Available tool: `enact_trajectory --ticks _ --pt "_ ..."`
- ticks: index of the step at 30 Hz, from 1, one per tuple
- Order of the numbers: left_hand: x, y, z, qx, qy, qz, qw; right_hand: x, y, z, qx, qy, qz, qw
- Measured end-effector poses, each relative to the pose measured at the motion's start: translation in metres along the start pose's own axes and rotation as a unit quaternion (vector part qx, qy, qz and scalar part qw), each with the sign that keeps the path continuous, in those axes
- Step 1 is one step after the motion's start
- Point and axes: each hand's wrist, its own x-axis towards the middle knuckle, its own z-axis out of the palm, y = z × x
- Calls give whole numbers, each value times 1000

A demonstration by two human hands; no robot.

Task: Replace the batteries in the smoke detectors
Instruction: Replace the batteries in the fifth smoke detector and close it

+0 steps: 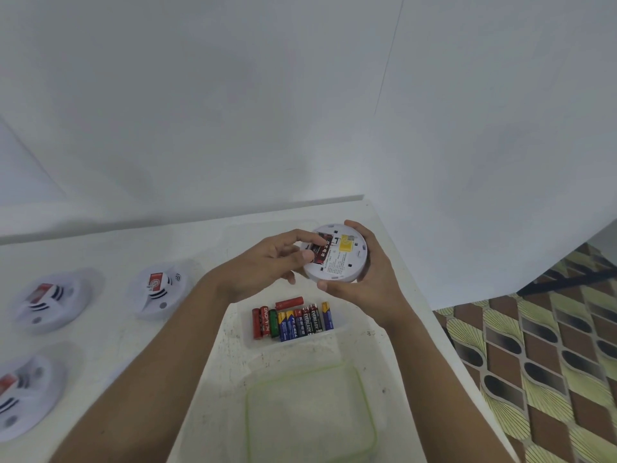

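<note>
Now, battery between left fingers, detector within right fingers

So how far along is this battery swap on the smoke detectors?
Mid-job. Done: nothing I can confirm; three other detectors lie face up on the table, their battery bays hidden. In hand: the right hand grips one smoke detector back side up while the left hand pinches a battery in its open bay; going in or out, I cannot tell. Remaining: a tray of loose batteries waits below.
</note>
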Motion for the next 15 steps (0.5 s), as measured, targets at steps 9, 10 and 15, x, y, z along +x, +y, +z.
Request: enact_trajectory --ticks 9,10,15 --pt "5 -12 13 -134 54 33 989 -3 0 3 8 -6 0 1000" --pt "4 -12 15 -140 58 34 988 -4 0 3 6 -7 -1 1000" --pt "1 -12 22 -125 81 32 988 -10 0 3 16 -14 0 1000"
